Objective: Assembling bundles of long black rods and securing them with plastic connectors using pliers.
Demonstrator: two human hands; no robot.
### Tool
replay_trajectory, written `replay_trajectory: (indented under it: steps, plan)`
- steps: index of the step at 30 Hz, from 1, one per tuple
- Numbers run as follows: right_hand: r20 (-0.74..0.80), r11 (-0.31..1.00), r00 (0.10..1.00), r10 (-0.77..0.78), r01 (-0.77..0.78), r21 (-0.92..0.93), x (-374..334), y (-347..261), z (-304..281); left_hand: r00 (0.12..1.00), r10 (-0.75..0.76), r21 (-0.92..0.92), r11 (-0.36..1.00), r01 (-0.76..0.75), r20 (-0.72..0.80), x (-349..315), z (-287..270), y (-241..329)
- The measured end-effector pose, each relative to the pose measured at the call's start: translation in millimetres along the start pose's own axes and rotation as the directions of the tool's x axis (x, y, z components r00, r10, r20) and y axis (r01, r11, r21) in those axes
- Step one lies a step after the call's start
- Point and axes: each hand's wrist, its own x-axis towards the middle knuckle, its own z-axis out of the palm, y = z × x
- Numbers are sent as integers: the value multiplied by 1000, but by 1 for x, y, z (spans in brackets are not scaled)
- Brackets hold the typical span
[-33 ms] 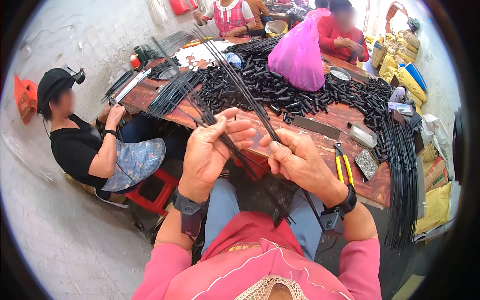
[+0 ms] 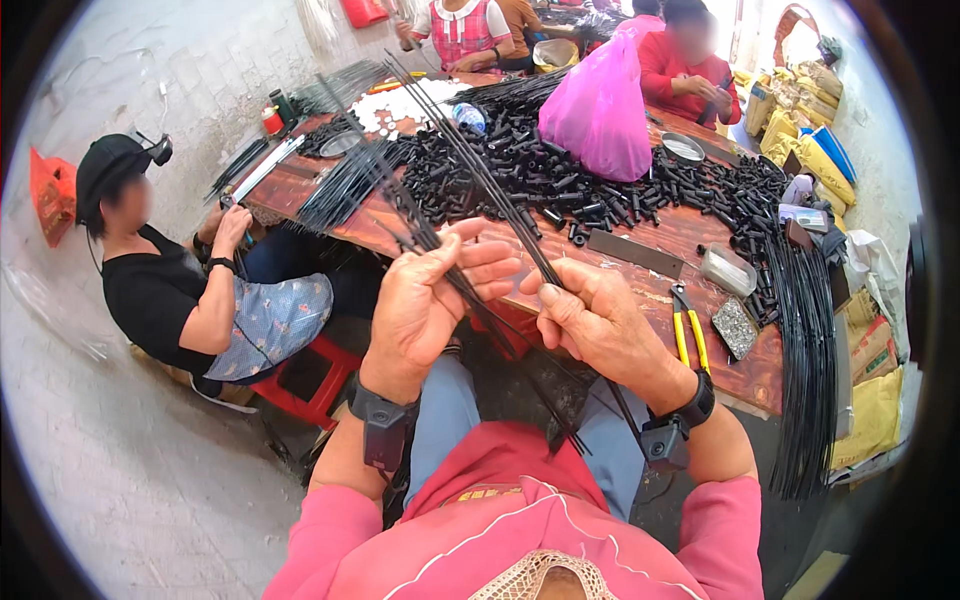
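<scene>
In front of my chest, my left hand (image 2: 430,300) holds a bundle of thin black rods (image 2: 395,195) between thumb and palm, its other fingers stretched loosely toward the right. Motion blurs these rods. My right hand (image 2: 598,318) pinches a second bundle of thin black rods (image 2: 480,175) between thumb and forefinger. Both bundles slant up toward the far left, and their lower ends reach down over my lap. Beyond my hands, short black tubes (image 2: 500,180) lie heaped on the reddish wooden table (image 2: 375,232).
Yellow-handled cutters (image 2: 690,335), a clear box (image 2: 728,270), a tray of small metal parts (image 2: 736,328) and a flat dark bar (image 2: 634,254) lie by my right hand. A pink bag (image 2: 598,120) stands on the heap. Long rods (image 2: 805,380) overhang the right edge. A co-worker (image 2: 165,290) sits left.
My left hand and its rods have shifted slightly to the right. My right hand stays almost where it was, still pinching its bundle.
</scene>
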Motion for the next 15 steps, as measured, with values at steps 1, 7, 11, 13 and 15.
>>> replay_trajectory:
  steps: [1,7,11,13,15]
  plan:
    - [8,1000,1000,4,-4,4,0,3,2,1000,0,-1,1000,0,-10,1,3,-3]
    - [-8,994,995,-96,96,-43,-11,31,19,999,-7,47,999,9,-36,12,20,-6]
    - [-136,920,951,-276,220,-324,-14,57,21,997,-16,-83,996,22,71,17,24,-7]
    - [-182,951,942,-283,251,-182,-12,59,22,996,-14,-57,998,19,91,19,27,-6]
    - [-62,993,991,-118,116,-25,-13,49,17,994,-11,-30,999,14,112,22,28,-5]
